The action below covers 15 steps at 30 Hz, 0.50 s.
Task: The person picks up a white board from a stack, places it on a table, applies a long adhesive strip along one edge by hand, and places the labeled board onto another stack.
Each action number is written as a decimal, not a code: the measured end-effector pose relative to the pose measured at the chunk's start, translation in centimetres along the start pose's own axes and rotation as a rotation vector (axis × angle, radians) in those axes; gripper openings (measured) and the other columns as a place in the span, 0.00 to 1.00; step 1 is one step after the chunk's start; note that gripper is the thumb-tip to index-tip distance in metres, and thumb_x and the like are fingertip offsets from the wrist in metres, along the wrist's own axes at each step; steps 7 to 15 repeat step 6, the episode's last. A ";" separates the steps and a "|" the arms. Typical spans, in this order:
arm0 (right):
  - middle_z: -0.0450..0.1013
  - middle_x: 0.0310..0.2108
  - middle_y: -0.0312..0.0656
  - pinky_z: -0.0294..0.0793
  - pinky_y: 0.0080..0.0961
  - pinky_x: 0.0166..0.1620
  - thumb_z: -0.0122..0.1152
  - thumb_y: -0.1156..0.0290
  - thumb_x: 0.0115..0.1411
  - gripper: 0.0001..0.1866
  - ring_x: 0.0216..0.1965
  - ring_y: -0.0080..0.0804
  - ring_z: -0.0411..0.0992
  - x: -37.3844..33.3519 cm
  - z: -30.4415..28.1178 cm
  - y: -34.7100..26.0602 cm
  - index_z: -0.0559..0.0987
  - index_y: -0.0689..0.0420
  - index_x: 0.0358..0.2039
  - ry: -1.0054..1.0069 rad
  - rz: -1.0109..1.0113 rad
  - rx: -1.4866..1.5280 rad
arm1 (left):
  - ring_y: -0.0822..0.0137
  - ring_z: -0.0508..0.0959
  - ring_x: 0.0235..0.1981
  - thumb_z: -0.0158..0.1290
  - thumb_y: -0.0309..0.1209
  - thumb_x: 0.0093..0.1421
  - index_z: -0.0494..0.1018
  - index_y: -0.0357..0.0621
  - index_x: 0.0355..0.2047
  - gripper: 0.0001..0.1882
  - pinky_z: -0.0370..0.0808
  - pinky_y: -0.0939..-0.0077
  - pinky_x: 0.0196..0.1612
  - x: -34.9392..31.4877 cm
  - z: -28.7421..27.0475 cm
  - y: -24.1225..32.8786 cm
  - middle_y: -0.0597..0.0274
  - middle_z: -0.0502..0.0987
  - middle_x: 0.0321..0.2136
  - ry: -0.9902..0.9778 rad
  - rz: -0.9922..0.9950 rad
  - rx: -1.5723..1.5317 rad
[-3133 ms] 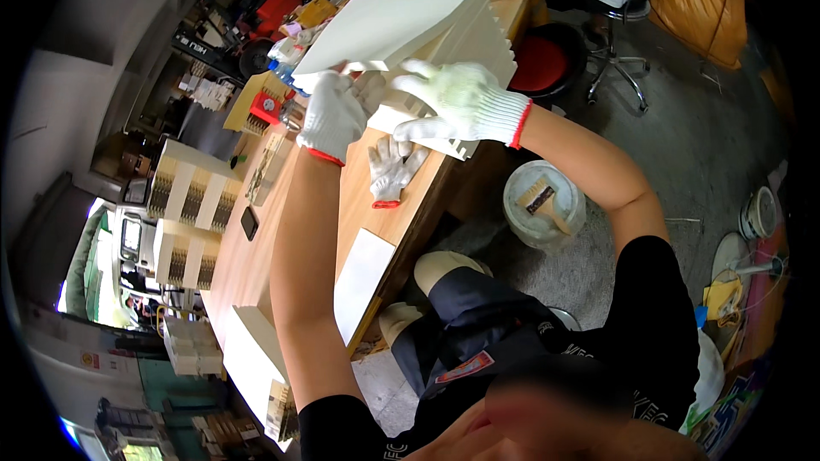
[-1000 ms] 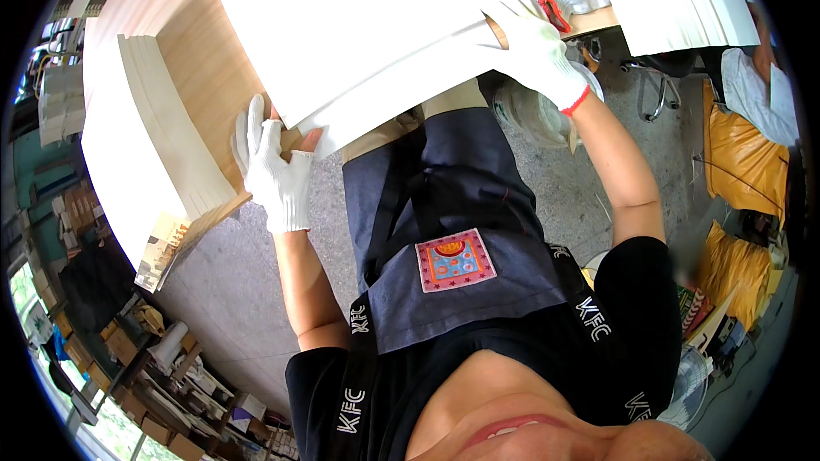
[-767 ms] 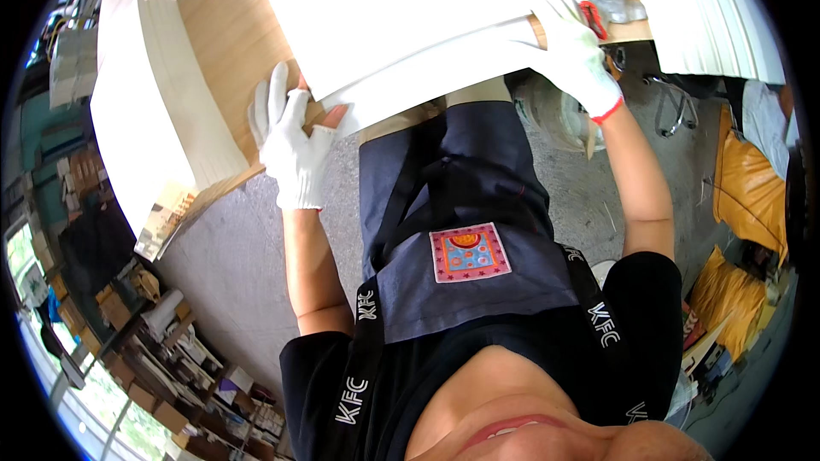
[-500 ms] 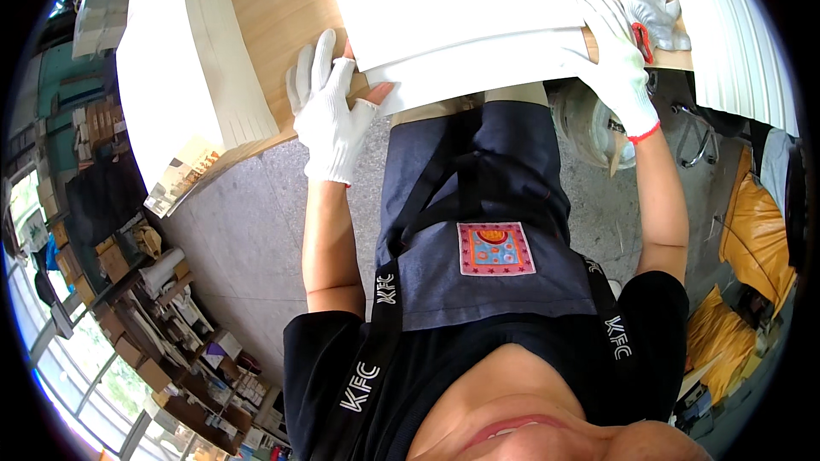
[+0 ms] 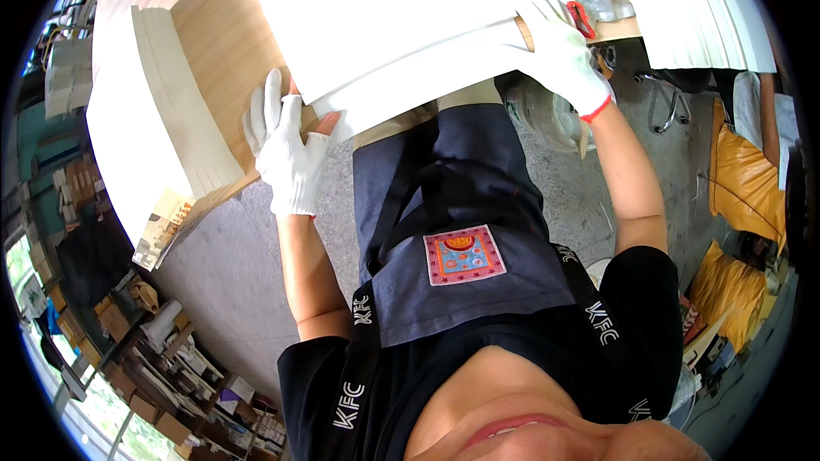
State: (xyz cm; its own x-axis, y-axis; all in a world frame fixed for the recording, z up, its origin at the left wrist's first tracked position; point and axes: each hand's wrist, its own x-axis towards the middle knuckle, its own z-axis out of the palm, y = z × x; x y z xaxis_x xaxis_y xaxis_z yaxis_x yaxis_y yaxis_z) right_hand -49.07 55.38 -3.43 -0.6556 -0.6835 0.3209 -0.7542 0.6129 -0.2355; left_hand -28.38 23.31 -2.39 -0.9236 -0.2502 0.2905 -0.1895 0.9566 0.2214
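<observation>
Lying crosswise, white sheets

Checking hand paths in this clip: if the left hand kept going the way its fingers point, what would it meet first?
The left hand points up across the wooden table; it would probably slide along the edge of the white sheets it already touches. Depth is unclear.
</observation>
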 end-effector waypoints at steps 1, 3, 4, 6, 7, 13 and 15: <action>0.60 0.66 0.41 0.48 0.40 0.71 0.65 0.45 0.55 0.41 0.70 0.40 0.52 0.0 -0.1 0.0 0.67 0.55 0.63 -0.003 0.003 -0.012 | 0.48 0.64 0.63 0.68 0.43 0.46 0.73 0.42 0.54 0.36 0.57 0.52 0.66 -0.1 0.2 -0.1 0.52 0.68 0.61 0.006 -0.002 -0.015; 0.60 0.66 0.41 0.48 0.40 0.71 0.65 0.45 0.56 0.40 0.70 0.40 0.52 -0.1 0.1 0.0 0.67 0.54 0.63 -0.010 0.005 -0.026 | 0.48 0.63 0.64 0.68 0.44 0.47 0.72 0.43 0.56 0.37 0.57 0.52 0.67 -0.3 0.3 -0.3 0.52 0.68 0.62 -0.002 0.001 -0.014; 0.59 0.67 0.41 0.48 0.41 0.72 0.65 0.45 0.56 0.41 0.70 0.39 0.52 -0.1 0.1 0.1 0.66 0.54 0.63 -0.003 0.001 -0.019 | 0.48 0.63 0.64 0.68 0.44 0.47 0.72 0.44 0.57 0.37 0.57 0.52 0.67 -0.2 0.3 -0.3 0.52 0.67 0.62 -0.003 0.003 -0.016; 0.58 0.67 0.41 0.47 0.41 0.72 0.65 0.44 0.55 0.42 0.70 0.38 0.51 -0.2 0.3 0.3 0.65 0.54 0.64 0.009 -0.010 0.003 | 0.48 0.63 0.64 0.68 0.44 0.48 0.72 0.44 0.57 0.37 0.56 0.51 0.67 -0.3 0.2 -0.4 0.52 0.67 0.62 -0.006 0.003 -0.013; 0.58 0.67 0.41 0.47 0.41 0.72 0.65 0.44 0.55 0.42 0.70 0.38 0.51 -0.2 0.3 0.3 0.65 0.54 0.64 0.009 -0.010 0.003 | 0.48 0.63 0.64 0.68 0.44 0.48 0.72 0.44 0.57 0.37 0.56 0.51 0.67 -0.3 0.2 -0.4 0.52 0.67 0.62 -0.006 0.003 -0.013; 0.58 0.67 0.41 0.47 0.41 0.72 0.65 0.44 0.55 0.42 0.70 0.38 0.51 -0.2 0.3 0.3 0.65 0.54 0.64 0.009 -0.010 0.003 | 0.48 0.63 0.64 0.68 0.44 0.48 0.72 0.44 0.57 0.37 0.56 0.51 0.67 -0.3 0.2 -0.4 0.52 0.67 0.62 -0.006 0.003 -0.013; 0.58 0.67 0.41 0.47 0.41 0.72 0.65 0.44 0.55 0.42 0.70 0.38 0.51 -0.2 0.3 0.3 0.65 0.54 0.64 0.009 -0.010 0.003 | 0.48 0.63 0.64 0.68 0.44 0.48 0.72 0.44 0.57 0.37 0.56 0.51 0.67 -0.3 0.2 -0.4 0.52 0.67 0.62 -0.006 0.003 -0.013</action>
